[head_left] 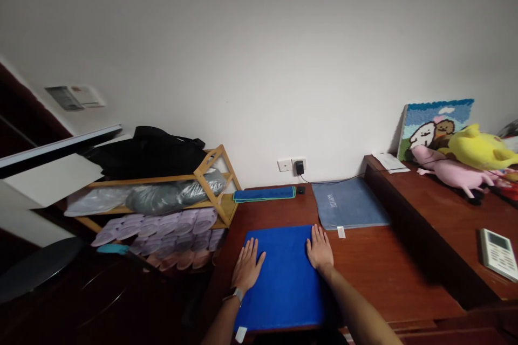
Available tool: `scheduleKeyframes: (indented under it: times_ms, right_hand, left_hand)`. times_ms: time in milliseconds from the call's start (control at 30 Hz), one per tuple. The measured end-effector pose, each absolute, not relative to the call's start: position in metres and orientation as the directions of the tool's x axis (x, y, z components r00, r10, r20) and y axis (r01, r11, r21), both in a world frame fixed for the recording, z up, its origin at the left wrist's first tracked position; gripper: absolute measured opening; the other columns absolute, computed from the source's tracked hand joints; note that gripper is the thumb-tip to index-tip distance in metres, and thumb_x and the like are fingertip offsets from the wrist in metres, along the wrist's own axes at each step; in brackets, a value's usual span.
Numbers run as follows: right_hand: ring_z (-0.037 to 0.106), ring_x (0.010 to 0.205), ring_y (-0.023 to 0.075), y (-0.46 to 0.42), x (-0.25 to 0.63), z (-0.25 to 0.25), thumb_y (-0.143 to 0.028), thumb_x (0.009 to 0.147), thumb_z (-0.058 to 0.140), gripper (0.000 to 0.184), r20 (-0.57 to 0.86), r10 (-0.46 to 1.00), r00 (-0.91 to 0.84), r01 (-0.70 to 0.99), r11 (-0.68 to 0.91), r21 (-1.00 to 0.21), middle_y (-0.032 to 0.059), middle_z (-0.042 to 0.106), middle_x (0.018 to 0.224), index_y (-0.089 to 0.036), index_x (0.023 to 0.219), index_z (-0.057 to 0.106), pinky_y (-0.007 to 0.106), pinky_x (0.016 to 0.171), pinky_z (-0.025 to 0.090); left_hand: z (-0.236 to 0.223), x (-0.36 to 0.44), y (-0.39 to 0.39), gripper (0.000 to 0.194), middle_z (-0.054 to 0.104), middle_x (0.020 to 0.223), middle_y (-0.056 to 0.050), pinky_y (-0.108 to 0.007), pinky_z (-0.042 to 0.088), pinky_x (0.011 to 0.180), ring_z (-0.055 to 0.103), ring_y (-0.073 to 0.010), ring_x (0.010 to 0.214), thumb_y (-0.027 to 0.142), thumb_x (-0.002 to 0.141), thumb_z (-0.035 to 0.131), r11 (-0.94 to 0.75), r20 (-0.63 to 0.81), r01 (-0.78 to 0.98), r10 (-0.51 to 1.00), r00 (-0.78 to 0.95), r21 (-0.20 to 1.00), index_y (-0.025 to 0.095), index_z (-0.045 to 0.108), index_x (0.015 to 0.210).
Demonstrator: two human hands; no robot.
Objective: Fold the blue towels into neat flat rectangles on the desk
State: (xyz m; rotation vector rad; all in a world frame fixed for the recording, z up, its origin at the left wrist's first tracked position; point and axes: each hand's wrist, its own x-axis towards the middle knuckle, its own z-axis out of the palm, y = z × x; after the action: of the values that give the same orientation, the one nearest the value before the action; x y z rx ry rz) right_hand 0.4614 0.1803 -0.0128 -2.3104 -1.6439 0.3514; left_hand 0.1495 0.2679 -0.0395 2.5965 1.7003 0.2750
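Note:
A bright blue cloth (pixel 285 280) lies spread flat on the brown wooden table, with a white tag at its near left corner. My left hand (pixel 246 267) rests flat on its left edge, fingers stretched out; a watch is on that wrist. On the opposite edge, near the far right corner, my right hand (pixel 320 248) lies flat with its fingers extended. Behind it to the right is a grey-blue towel (pixel 350 203) with lettering and a white tag. A folded dark blue cloth (pixel 264 194) with green edging sits at the table's back.
Left of the table stands a wooden rack (pixel 220 188) with a black bag (pixel 149 153) on top and slippers (pixel 170 226) below. A raised brown surface (pixel 441 215) on the right bears plush toys (pixel 449 167) and a white remote (pixel 498 253). A black plug (pixel 299 167) is in the wall socket.

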Motion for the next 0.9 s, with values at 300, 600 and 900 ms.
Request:
scheduleKeyframes:
  times_ms: [300,600,900]
  right_hand:
    - [0.008,0.159,0.0192,0.18,0.461,-0.013,-0.043,0.103,0.016,0.068,-0.027,0.946,0.323,0.872,-0.308,-0.381,0.0049,0.012,0.17,-0.008,0.162,0.017,0.037,0.129,0.002]
    - [0.006,0.159,0.0208,0.182,0.463,-0.02,-0.034,0.102,0.02,0.065,-0.024,0.957,0.29,0.898,-0.281,-0.339,0.006,0.013,0.17,-0.008,0.162,0.023,0.038,0.129,0.002]
    - [0.007,0.159,0.019,0.182,0.462,-0.019,-0.042,0.103,0.016,0.069,-0.018,0.946,0.325,0.88,-0.309,-0.361,0.0062,0.014,0.17,-0.008,0.162,0.02,0.037,0.129,0.002]
  left_hand:
    - [-0.015,0.192,0.249,0.072,0.02,0.17,-0.008,-0.052,0.021,0.128,0.018,-0.0271,0.157,0.055,0.106,0.025,-0.535,0.206,0.839,0.836,0.509,0.098,0.02,0.008,0.166]
    - [-0.024,0.334,0.235,0.068,0.026,0.169,-0.009,-0.047,0.022,0.129,0.021,-0.0224,0.157,0.053,0.107,0.012,-0.684,0.076,0.683,0.719,0.691,0.255,0.017,0.018,0.164]
    - [-0.037,0.266,0.259,0.069,0.022,0.17,-0.008,-0.049,0.019,0.129,0.018,-0.0236,0.158,0.055,0.107,0.017,-0.622,0.086,0.759,0.782,0.618,0.193,0.019,0.012,0.165]
